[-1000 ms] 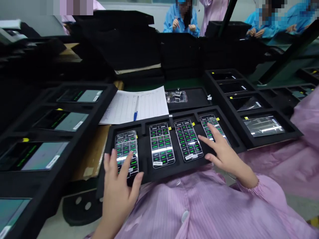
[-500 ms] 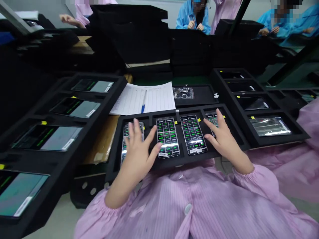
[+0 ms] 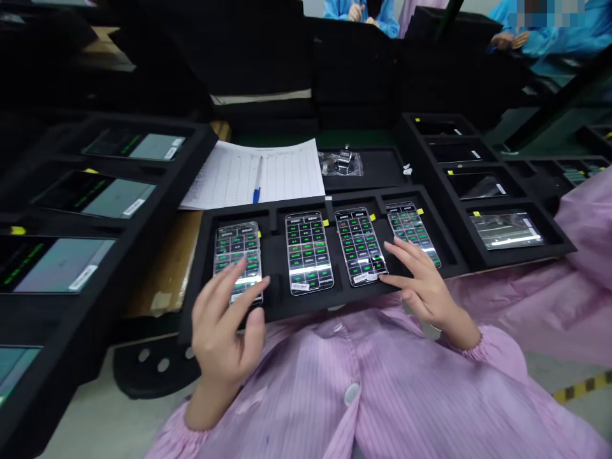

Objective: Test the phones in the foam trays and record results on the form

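Note:
Several phone screens lit with a grid of green text lie in a black foam tray in front of me. My left hand is open over the lower part of the leftmost phone screen; whether it touches the glass I cannot tell. The second phone screen lies untouched. My right hand is open, its index fingertip at the lower right corner of the third phone screen. Its other fingers hover before the fourth phone screen, partly covering that one's lower edge.
Black trays with more screens stand at the left and right. Behind the middle tray lie a printed sheet, a blue pen and a small metal part on a plastic bag. People in blue sit opposite.
My left hand has drawn back toward me and left. My right hand has moved down from the fourth screen to the third one's lower corner. The view has tilted downward.

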Tool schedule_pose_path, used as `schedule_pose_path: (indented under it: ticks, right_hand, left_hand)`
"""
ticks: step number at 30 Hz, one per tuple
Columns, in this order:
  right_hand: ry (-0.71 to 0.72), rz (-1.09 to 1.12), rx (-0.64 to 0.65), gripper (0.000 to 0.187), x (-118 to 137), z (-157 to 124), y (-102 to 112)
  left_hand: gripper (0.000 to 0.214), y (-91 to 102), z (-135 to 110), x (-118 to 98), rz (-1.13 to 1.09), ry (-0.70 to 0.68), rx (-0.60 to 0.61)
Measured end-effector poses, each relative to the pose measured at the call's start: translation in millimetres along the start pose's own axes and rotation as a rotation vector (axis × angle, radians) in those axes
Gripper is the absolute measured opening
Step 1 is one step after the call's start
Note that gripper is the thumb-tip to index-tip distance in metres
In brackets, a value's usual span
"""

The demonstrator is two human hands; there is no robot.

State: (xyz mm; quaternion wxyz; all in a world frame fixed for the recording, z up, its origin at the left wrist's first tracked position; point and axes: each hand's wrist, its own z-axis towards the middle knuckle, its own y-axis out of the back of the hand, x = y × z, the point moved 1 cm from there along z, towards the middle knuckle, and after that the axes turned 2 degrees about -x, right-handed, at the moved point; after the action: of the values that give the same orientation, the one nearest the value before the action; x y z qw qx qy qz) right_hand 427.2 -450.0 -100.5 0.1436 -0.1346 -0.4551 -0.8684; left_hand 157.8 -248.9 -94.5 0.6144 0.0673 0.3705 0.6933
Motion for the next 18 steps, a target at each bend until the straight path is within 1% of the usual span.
schedule_pose_path:
  ticks: [3,6,10,13,15,16,18]
  right_hand:
    - [-0.023,-0.061,0.041,0.056,5,-4,-3]
    - [-0.042,-0.062,0.061,0.057,5,-3,-5]
    - [-0.031,-0.017,-0.003,0.059,5,-2,-2]
    - [-0.059,-0.037,-0.042,0.057,4,-6,6]
    - [-0.101,-0.061,-0.106,0.056,1,-12,15]
    - [-0.136,-0.081,-0.168,0.055,-2,-16,19]
    - [-0.222,-0.144,-0.333,0.055,-9,-27,29]
  left_hand:
    - [0.038,-0.2,-2,-9,-0.024,-0.100,0.128]
    - [0.032,-7.6,1,-20,-0.033,-0.159,0.228]
    - [0.034,-22.2,9,-29,-0.015,-0.201,0.364]
    - [0.041,-29.3,12,-30,0.040,-0.167,0.483]
    - [0.044,-28.6,13,-29,0.044,-0.146,0.517]
    - [0.047,-26.1,14,-29,0.031,-0.146,0.509]
    - [0.055,-17.6,15,-27,-0.004,-0.149,0.442]
